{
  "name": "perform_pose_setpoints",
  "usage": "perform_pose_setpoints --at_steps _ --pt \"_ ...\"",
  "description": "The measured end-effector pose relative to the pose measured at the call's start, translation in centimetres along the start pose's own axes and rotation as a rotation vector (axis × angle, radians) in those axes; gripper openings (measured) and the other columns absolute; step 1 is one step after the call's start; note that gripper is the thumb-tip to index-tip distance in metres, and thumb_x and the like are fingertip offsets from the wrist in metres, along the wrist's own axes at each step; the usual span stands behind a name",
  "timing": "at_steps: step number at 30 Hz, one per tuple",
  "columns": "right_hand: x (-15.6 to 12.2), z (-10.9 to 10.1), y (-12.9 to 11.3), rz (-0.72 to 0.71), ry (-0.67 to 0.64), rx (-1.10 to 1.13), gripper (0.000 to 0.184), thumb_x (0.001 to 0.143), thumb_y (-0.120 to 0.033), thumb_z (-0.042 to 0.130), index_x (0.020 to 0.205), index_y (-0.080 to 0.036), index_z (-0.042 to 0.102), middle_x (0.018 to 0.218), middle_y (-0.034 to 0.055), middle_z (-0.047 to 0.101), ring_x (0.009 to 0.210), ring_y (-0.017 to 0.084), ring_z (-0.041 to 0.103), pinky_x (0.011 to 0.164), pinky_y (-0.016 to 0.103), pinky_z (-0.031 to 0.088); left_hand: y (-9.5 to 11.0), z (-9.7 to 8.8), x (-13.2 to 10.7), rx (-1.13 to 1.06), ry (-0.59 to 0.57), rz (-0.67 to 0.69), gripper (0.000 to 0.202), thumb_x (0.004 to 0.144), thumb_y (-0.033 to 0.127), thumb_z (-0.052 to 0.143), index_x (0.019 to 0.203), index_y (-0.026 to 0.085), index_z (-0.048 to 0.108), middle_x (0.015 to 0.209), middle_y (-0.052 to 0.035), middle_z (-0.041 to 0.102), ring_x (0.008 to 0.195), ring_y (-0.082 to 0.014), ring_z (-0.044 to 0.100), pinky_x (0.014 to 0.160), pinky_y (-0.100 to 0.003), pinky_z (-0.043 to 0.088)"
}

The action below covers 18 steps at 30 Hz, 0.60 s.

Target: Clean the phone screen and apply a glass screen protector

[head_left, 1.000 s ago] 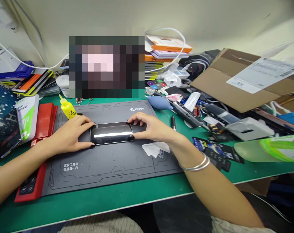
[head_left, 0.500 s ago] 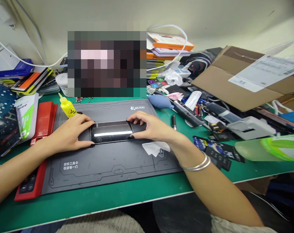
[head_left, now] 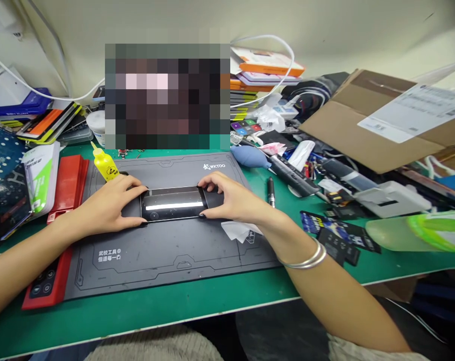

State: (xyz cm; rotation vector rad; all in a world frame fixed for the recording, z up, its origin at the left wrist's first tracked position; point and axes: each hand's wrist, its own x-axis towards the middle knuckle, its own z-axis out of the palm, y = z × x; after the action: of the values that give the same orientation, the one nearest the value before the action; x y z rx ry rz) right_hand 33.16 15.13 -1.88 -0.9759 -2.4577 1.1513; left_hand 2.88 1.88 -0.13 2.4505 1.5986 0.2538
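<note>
A black, glossy smartphone [head_left: 172, 208] lies flat and sideways near the middle of the repair mat, its face showing a long white streak of reflected light. A small round dark mark sits near its lower left corner. A paler band runs along its far edge, but what that band is cannot be made out.

Both grips are closed on the phone. The left hand [head_left: 107, 203] curls its fingers over the near-left end with the thumb side along the lower edge, and the right hand [head_left: 235, 198] pinches the right end from above, its dark-painted nails at the edges. Those fingers hide the phone's short ends, and a dark shape under the right hand cannot be told apart from the phone or the mat.

The black WKTOO repair mat [head_left: 167, 255] rests on a green counter [head_left: 174, 321]. A white wipe [head_left: 239, 231] lies at its right edge under the right wrist, and a yellow dropper bottle [head_left: 105, 165] stands at its far left corner. A red tray [head_left: 69, 180] lies along its left side, and a blue air blower [head_left: 250, 158] and a black pen [head_left: 271, 191] sit just off its right side. A pixelated block hides whatever stands beyond its far edge.
</note>
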Motion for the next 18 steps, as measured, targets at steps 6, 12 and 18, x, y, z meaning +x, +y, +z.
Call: perform_pose_setpoints --at_steps 6,12,18 --pt "-0.01 0.03 -0.10 -0.024 -0.008 0.000 0.043 0.063 -0.028 0.077 0.101 -0.024 0.057 0.108 0.0054 0.058 0.102 0.024 0.058 0.092 0.039 0.051 0.31 0.03 0.04 -0.021 -0.001 -0.031 0.063 0.089 0.058 0.062 0.133 0.014 0.057 0.127 -0.0171 0.056 0.114 -0.0327 0.055 0.102 -0.051 0.047" --pt "-0.05 0.14 -0.27 -0.002 0.003 0.001 0.048 0.063 -0.028 0.077 0.106 -0.023 0.057 0.111 0.0058 0.058 0.104 0.024 0.059 0.092 0.039 0.051 0.40 0.07 -0.05 -0.019 -0.008 -0.036 0.061 0.089 0.057 0.061 0.134 0.015 0.056 0.128 -0.0171 0.055 0.115 -0.0327 0.054 0.103 -0.052 0.046" --pt "-0.11 0.19 -0.46 0.002 0.006 -0.008 0.048 0.062 -0.026 0.076 0.106 -0.023 0.056 0.111 0.0060 0.058 0.104 0.024 0.059 0.093 0.040 0.051 0.36 -0.10 0.02 -0.050 -0.025 -0.056 0.060 0.089 0.058 0.061 0.133 0.016 0.057 0.129 -0.0162 0.055 0.117 -0.0321 0.053 0.105 -0.050 0.045"
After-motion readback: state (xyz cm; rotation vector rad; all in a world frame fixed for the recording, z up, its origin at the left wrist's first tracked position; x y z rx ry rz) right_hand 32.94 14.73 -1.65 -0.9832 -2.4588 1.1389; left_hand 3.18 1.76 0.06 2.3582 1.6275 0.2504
